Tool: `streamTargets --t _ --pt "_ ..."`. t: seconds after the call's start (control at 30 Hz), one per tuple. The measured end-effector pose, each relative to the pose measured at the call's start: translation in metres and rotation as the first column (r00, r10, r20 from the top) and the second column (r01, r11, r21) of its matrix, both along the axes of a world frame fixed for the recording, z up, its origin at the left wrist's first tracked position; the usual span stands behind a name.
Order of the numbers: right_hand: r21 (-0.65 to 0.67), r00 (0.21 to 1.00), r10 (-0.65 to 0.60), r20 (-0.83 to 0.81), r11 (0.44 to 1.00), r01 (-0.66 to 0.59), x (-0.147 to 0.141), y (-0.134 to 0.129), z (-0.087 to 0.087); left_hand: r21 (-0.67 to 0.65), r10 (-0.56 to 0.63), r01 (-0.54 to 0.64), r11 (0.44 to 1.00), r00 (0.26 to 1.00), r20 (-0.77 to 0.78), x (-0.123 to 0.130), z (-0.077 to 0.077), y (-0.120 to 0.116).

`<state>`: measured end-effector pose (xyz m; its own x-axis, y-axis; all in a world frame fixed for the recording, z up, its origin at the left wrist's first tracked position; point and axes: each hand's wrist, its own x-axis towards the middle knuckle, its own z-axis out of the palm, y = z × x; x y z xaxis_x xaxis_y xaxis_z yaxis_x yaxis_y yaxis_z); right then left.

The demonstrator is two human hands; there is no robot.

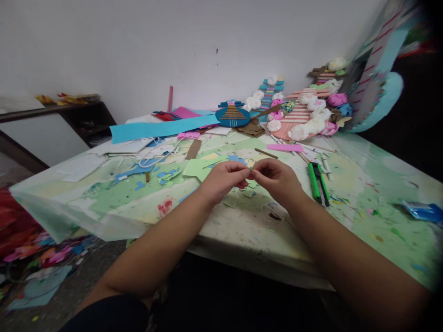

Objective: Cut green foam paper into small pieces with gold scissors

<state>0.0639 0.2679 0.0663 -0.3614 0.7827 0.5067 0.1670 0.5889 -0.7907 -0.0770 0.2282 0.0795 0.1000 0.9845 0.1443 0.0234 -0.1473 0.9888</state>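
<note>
My left hand (226, 180) and my right hand (278, 180) meet fingertip to fingertip above the near part of the table. Both are closed in a pinch around a tiny green piece (251, 169), probably paper; most of it is hidden by the fingertips. Just beyond my left hand lies a light green paper sheet (197, 168) among blue and green paper scraps (169, 175). A green-and-black utility knife (317, 184) rests to the right of my right hand.
Behind, a blue paper guitar shape (232, 115) adjoins a long light-blue strip (155, 129). Flower-covered paper guitars (304, 115) lean at the back right. White pens (326, 167), a pink strip (284, 147) and a blue packet (424, 211) lie rightward. Scraps (44, 272) litter the floor.
</note>
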Motion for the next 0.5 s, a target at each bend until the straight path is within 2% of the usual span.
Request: streamTargets --t 0.13,0.5 --pt "0.029 0.999 -0.025 0.023 0.999 0.024 -0.0003 -0.0008 0.0000 0.037 0.023 -0.022 0.999 0.999 -0.038 0.0010 0.0004 -0.0004" --pt "-0.028 0.996 -0.021 -0.087 0.999 0.019 -0.0044 -0.0061 0.0003 0.148 0.063 -0.044 0.988 0.990 -0.124 0.0020 -0.0003 -0.0016"
